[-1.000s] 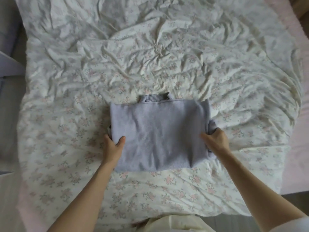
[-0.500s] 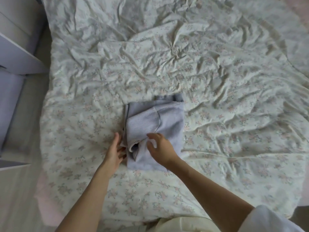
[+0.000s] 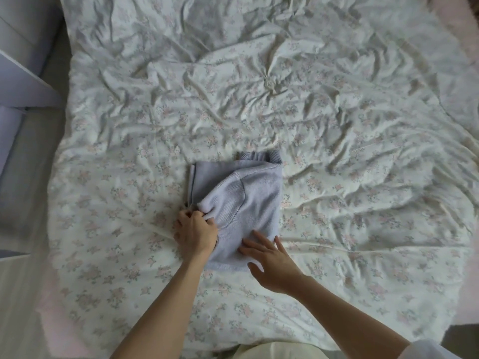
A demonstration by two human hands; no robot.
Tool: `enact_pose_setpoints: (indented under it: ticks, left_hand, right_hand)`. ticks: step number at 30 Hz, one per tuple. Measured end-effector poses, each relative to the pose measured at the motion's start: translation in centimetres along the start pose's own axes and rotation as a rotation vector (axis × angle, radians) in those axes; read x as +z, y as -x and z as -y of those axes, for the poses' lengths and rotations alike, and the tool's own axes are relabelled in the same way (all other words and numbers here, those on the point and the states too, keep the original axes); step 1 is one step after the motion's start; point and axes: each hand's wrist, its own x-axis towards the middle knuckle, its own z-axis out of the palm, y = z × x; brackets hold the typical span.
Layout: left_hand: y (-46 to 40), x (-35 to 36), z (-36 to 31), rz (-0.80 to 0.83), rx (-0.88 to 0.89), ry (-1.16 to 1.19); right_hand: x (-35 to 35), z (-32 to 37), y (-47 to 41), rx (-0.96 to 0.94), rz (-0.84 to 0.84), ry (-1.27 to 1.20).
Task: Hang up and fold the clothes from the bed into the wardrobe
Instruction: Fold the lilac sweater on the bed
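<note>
the folded purple sweater (image 3: 248, 203) lies on the flowery bed (image 3: 337, 125) — the left hand (image 3: 195, 233) pinches its left edge, the right hand (image 3: 272, 260) rests flat on its near corner, fingers spread.

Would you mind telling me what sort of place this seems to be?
Most likely a bedroom. A crumpled floral duvet covers a bed that fills the view, a folded lilac sweater lies on it under the person's hands, and pale furniture panels, possibly a wardrobe, stand at the left.
</note>
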Motion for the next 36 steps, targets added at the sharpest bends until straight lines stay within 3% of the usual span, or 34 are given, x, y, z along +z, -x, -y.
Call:
enact_pose_setpoints:
  ticks: [3, 5, 8, 10, 14, 16, 17, 19, 21, 22, 24, 26, 29, 31, 32, 34, 36]
  left_hand:
    - [0.3, -0.2, 0.4, -0.173, 0.059, 0.084]
    - [0.1, -0.3, 0.9, -0.154, 0.041, 0.331]
    - [-1.0, -0.7, 1.8, -0.007, -0.193, 0.744]
    - [-1.6, -0.6, 2.4, -0.002, -0.286, 0.797]
    - [-2.1, -0.3, 2.8, -0.142, -0.348, 0.574]
    - [-1.6, -0.4, 2.3, -0.234, -0.256, 0.398]
    - [-1.1, -0.4, 2.0, -0.309, -0.109, 0.286]
    - [0.0, 0.1, 0.8, -0.429, 0.361, 0.048]
    - [0.6, 1.5, -0.1, -0.335, 0.831, -0.207]
    - [0.5, 2.2, -0.2, -0.191, 0.941, -0.311]
    - [-1.0, 3.0, 1.1, 0.067, 0.876, -0.489]
    - [-3.8, 3.5, 3.0, 0.122, 0.690, -0.574]
    - [-7.5, 2.7, 4.0, 0.247, 0.371, -0.523]
    - [-8.6, 1.9, 3.8, 0.294, 0.277, -0.433]
    - [-8.5, 1.5, 3.7, 0.275, 0.297, -0.396]
    - [-7.6, 0.9, 3.5, 0.106, 0.412, -0.265]
    - [-6.3, 0.9, 3.3, -0.041, 0.442, 0.007]
  right_hand:
    - [-0.4, -0.1, -0.1, 0.046, -0.197, -0.113]
    - [-0.9, -0.3, -0.6, 0.061, -0.326, -0.121]
    - [-1.6, -0.7, -1.3, 0.089, -0.292, -0.042]
    - [-1.8, -0.9, -1.8, 0.103, -0.182, 0.015]
    - [-1.6, -1.0, -2.2, 0.059, -0.047, 0.111]
    - [-1.6, -0.8, -2.2, 0.053, -0.078, 0.122]
    - [-1.5, -0.6, -2.1, 0.062, -0.082, 0.129]
    - [-1.1, -0.6, -2.2, 0.070, -0.033, 0.184]
    - [-0.5, -0.4, -1.9, 0.045, 0.055, 0.270]
    - [-0.3, -0.4, -1.6, 0.005, 0.058, 0.336]
    - [-0.4, 0.2, -0.9, -0.028, 0.050, 0.424]
    - [0.2, 0.2, -0.4, -0.073, 0.081, 0.486]
    - [1.5, -0.5, 0.2, -0.138, 0.200, 0.418]
    - [1.2, -0.5, 0.5, -0.125, 0.119, 0.244]
    - [0.6, -0.2, 0.7, -0.114, -0.006, 0.097]
    - [-0.1, -0.3, 0.3, -0.014, -0.362, -0.118]
    - [-1.1, -0.3, -1.0, 0.227, -0.551, -0.289]
